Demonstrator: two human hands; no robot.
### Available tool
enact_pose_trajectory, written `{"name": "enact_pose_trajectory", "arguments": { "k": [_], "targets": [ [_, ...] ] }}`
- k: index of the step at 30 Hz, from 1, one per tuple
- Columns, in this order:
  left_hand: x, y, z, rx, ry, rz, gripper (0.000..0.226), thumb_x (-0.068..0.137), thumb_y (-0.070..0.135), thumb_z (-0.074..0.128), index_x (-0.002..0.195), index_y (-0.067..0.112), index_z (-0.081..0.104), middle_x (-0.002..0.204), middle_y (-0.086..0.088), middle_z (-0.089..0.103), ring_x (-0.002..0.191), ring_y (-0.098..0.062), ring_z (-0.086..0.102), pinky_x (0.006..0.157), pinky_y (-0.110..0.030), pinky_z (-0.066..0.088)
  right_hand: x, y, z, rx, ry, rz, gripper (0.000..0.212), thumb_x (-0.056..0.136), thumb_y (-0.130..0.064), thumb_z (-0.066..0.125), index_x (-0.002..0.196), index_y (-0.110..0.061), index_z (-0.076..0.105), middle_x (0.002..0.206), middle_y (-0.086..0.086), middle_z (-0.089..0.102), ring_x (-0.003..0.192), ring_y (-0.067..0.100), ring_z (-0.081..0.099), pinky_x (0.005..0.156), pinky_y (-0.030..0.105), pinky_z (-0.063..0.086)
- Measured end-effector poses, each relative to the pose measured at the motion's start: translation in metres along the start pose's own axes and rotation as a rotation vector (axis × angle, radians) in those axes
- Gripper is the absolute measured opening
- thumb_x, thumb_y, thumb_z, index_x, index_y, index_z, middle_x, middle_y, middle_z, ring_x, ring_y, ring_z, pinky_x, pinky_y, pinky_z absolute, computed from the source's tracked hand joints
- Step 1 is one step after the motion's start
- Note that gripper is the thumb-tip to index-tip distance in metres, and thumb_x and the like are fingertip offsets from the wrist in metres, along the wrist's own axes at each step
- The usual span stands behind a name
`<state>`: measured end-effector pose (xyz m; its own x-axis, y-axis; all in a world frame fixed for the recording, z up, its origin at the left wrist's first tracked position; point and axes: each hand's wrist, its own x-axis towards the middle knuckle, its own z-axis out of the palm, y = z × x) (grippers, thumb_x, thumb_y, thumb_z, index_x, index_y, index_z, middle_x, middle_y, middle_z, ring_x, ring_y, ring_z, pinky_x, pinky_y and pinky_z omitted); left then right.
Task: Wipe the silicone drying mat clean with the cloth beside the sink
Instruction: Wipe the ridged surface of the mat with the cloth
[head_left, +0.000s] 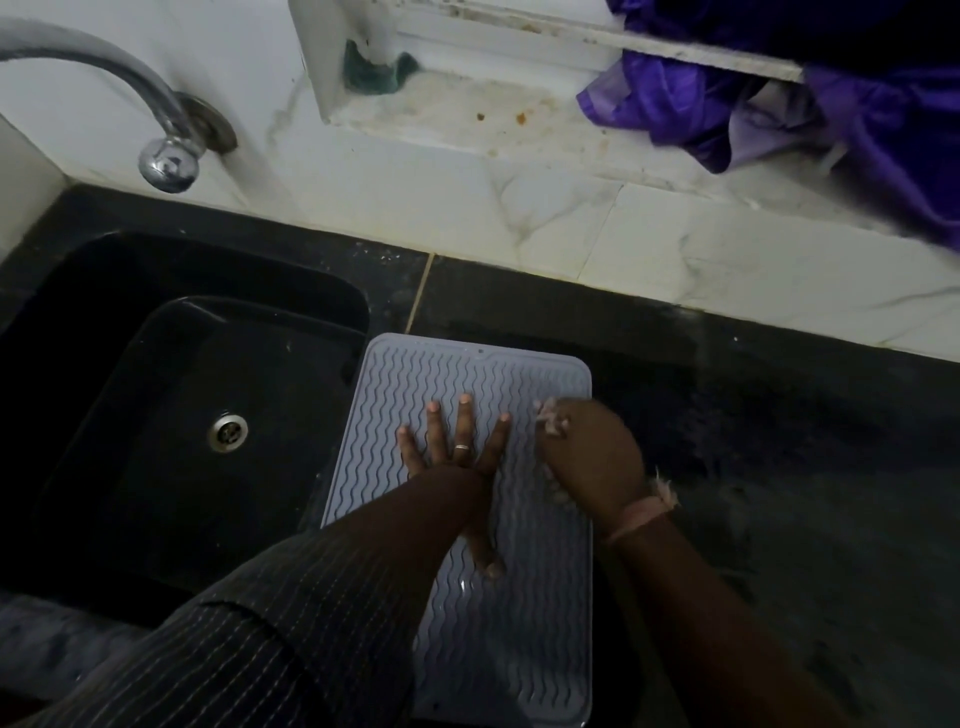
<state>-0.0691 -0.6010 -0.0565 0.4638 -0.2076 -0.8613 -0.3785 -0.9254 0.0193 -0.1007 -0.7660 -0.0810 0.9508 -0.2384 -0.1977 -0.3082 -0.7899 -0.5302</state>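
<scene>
Nearest the lens, our striped sleeve (249, 639) crossed the lower left and led to our left hand (457, 441), which lay flat with fingers straight and spread on the silicone drying mat (540, 613), pinning it to the tabletop (779, 467). Our right hand (589, 457) sat just beside it at the mat's right edge, fingers curled over a bunched pale cloth (551, 418), of which only frayed tufts showed past the knuckles; a pinkish band circled that wrist.

The mat lay directly beneath both hands, its long axis running away from us toward the wall, its left edge touching the rim of the black sink (171, 415). Ribbed surface extended both beyond the fingertips and back toward our body, so we judged that wiping strokes would need to travel along this axis, with the right hand, already holding the cloth, the one placed to make them. The left hand occupied the mat's middle and would, in our judgement, have to shift for that band to be reached.

Farther out stood a metal tap (156, 130) above the sink, a tiled wall, and purple fabric (831, 104) at the upper right.
</scene>
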Motion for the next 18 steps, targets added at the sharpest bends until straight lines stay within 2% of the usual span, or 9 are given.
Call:
{"name": "enact_pose_trajectory", "arguments": {
  "k": [3, 6, 7, 9, 13, 15, 18],
  "targets": [
    [0.001, 0.000, -0.001, -0.006, -0.003, -0.004, 0.178, 0.043, 0.059, 0.097, 0.129, 0.038, -0.057, 0.115, -0.012, -0.076, 0.108, -0.045, -0.067, 0.099, -0.079, -0.024, 0.037, -0.003, -0.007, -0.058, 0.179, 0.004, 0.022, 0.097, -0.033, 0.051, 0.091, -0.018, 0.067, 0.095, 0.008, 0.062, 0.081, 0.018, 0.059, 0.065, 0.031, 0.047],
    [0.001, 0.000, -0.001, -0.005, -0.008, -0.006, 0.178, 0.042, 0.058, 0.097, 0.129, 0.039, -0.057, 0.114, -0.011, -0.076, 0.108, -0.044, -0.067, 0.099, -0.079, -0.024, 0.055, -0.016, -0.009, -0.156, 0.093, -0.066, 0.028, 0.093, -0.025, 0.056, 0.116, -0.013, 0.066, 0.110, 0.015, 0.056, 0.094, 0.031, 0.060, 0.080, 0.041, 0.054],
    [0.002, 0.000, 0.000, -0.004, -0.010, -0.005, 0.178, 0.043, 0.058, 0.097, 0.129, 0.039, -0.057, 0.114, -0.011, -0.076, 0.108, -0.044, -0.067, 0.099, -0.079, -0.024, 0.056, -0.020, -0.007, -0.222, 0.045, -0.080, 0.028, 0.093, -0.024, 0.056, 0.117, -0.013, 0.065, 0.111, 0.016, 0.055, 0.096, 0.033, 0.059, 0.082, 0.045, 0.055],
    [0.003, 0.000, 0.000, -0.004, -0.010, -0.002, 0.177, 0.044, 0.058, 0.097, 0.131, 0.039, -0.055, 0.115, -0.011, -0.076, 0.108, -0.044, -0.067, 0.099, -0.079, -0.025, 0.055, -0.026, -0.003, -0.301, -0.002, -0.087, 0.021, 0.092, -0.024, 0.056, 0.106, -0.011, 0.066, 0.109, 0.016, 0.054, 0.096, 0.035, 0.058, 0.079, 0.048, 0.056],
    [0.003, 0.000, 0.000, -0.016, -0.002, -0.012, 0.178, 0.042, 0.057, 0.098, 0.133, 0.040, -0.054, 0.117, -0.010, -0.075, 0.109, -0.044, -0.067, 0.099, -0.079, -0.025, 0.055, -0.025, -0.005, -0.209, -0.041, -0.066, 0.015, 0.091, -0.021, 0.052, 0.085, -0.012, 0.064, 0.098, 0.014, 0.058, 0.085, 0.027, 0.060, 0.069, 0.036, 0.054],
    [0.003, 0.000, 0.000, -0.015, 0.001, -0.014, 0.178, 0.042, 0.057, 0.099, 0.132, 0.040, -0.054, 0.117, -0.010, -0.075, 0.109, -0.044, -0.067, 0.098, -0.079, -0.025, 0.052, -0.022, -0.007, -0.153, -0.072, -0.044, 0.020, 0.094, -0.022, 0.052, 0.087, -0.010, 0.067, 0.096, 0.012, 0.063, 0.087, 0.025, 0.063, 0.073, 0.037, 0.056],
    [0.003, 0.000, 0.000, -0.019, 0.010, -0.021, 0.180, 0.040, 0.057, 0.099, 0.132, 0.040, -0.054, 0.117, -0.010, -0.075, 0.109, -0.044, -0.067, 0.097, -0.079, -0.026, 0.039, -0.021, -0.008, -0.144, -0.147, 0.006, 0.028, 0.100, -0.032, 0.052, 0.101, -0.009, 0.068, 0.101, 0.008, 0.067, 0.091, 0.021, 0.066, 0.080, 0.038, 0.056]
  ]
}}
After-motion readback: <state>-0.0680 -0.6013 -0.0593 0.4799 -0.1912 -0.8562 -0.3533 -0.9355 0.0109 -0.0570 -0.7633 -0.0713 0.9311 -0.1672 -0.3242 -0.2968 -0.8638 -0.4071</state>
